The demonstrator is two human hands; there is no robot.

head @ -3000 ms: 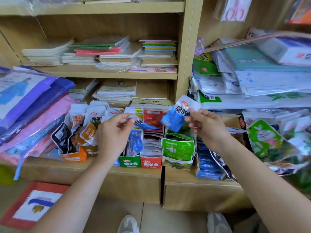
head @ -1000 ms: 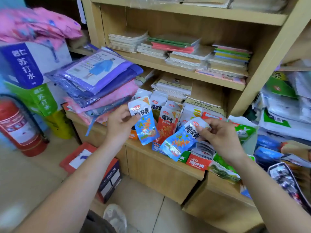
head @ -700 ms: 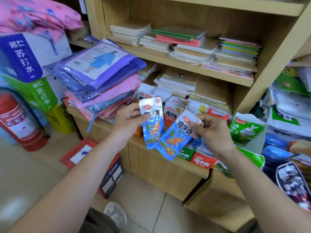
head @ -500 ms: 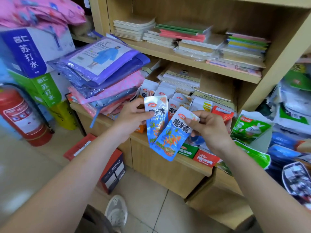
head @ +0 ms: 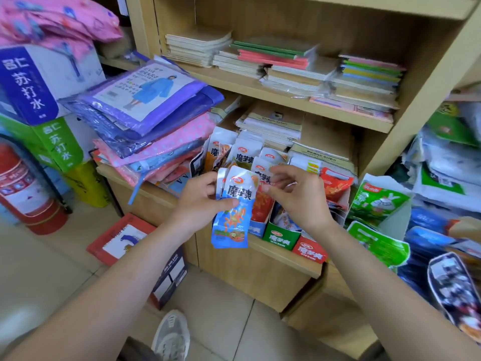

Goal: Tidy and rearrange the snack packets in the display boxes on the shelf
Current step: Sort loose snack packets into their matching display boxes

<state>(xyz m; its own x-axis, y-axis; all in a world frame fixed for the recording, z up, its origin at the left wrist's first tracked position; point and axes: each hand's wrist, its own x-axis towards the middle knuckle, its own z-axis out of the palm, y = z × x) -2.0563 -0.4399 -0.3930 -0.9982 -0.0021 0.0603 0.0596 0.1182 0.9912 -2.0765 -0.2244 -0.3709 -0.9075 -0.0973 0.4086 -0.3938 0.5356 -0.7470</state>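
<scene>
Two blue snack packets (head: 234,212) are stacked one behind the other in front of the shelf. My left hand (head: 200,201) grips them from the left, thumb across the front packet. My right hand (head: 294,196) pinches the front packet's top right edge. Behind them, on the lower shelf, stand small display boxes: a blue one (head: 256,229), a green one (head: 282,237) and a red one (head: 309,252), with several red, orange and white packets (head: 247,155) upright in them.
Folded raincoat packs (head: 145,118) are piled on the shelf's left end. Notebook stacks (head: 276,61) fill the shelf above. Green snack bags (head: 377,201) and other packets crowd the right. A fire extinguisher (head: 23,188) and a red box (head: 122,241) stand on the floor.
The two blue packets, held apart one in each hand, have come together into one stack in my left hand. My right hand now holds only the top edge. The camera moved closer.
</scene>
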